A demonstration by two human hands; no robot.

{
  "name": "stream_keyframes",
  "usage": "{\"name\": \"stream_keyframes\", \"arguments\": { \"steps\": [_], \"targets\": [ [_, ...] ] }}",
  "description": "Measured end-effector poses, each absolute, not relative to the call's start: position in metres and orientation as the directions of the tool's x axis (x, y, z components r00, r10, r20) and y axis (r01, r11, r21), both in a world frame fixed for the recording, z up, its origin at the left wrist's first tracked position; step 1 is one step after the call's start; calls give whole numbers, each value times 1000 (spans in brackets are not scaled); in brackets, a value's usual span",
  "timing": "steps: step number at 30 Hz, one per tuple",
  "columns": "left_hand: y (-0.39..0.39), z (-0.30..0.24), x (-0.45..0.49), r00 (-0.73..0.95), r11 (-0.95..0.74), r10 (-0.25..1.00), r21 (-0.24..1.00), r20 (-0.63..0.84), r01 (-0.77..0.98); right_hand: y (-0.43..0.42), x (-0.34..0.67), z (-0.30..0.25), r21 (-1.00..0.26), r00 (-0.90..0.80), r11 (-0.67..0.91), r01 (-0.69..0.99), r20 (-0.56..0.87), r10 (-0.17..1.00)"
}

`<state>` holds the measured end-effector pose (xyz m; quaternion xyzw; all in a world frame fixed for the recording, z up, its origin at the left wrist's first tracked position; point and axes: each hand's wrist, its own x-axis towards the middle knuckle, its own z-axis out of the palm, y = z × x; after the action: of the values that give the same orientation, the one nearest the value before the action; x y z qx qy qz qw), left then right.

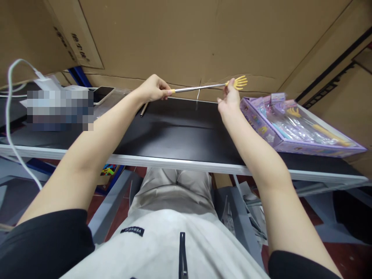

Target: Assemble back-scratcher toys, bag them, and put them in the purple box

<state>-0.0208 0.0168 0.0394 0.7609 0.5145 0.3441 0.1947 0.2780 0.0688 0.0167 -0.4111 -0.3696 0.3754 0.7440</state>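
Observation:
A telescopic back scratcher [200, 88] with a silver rod and a yellow hand-shaped head is held stretched out, almost level, above the black table [180, 135]. My left hand [155, 88] is closed on its yellow handle end, most of which the fingers hide. At the other end, the fingertips of my right hand [230, 97] pinch the base of the yellow head, whose fingers point right. To the right of that hand stands a purple display box [314, 147] holding several back scratchers in clear plastic wrapping.
Behind the table rises a cardboard wall [174, 38]. A phone [103, 95] and a white cable [11, 116] are on the left, beside a blurred-out patch. A thin metal rod [143, 109] lies under my left hand. The table's front edge [180, 162] runs close to my lap.

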Motion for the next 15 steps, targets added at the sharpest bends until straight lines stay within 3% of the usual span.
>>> {"name": "stream_keyframes", "arguments": {
  "steps": [4, 15],
  "targets": [
    [14, 36, 7, 272, -434, 900, 636, 341, 638, 50, 238, 2, -883, 350, 304, -359, 174, 921],
    [15, 29, 5, 240, -381, 924, 682, 297, 624, 40, 236, -6, -932, 287, 237, -275, 156, 945]
  ]
}}
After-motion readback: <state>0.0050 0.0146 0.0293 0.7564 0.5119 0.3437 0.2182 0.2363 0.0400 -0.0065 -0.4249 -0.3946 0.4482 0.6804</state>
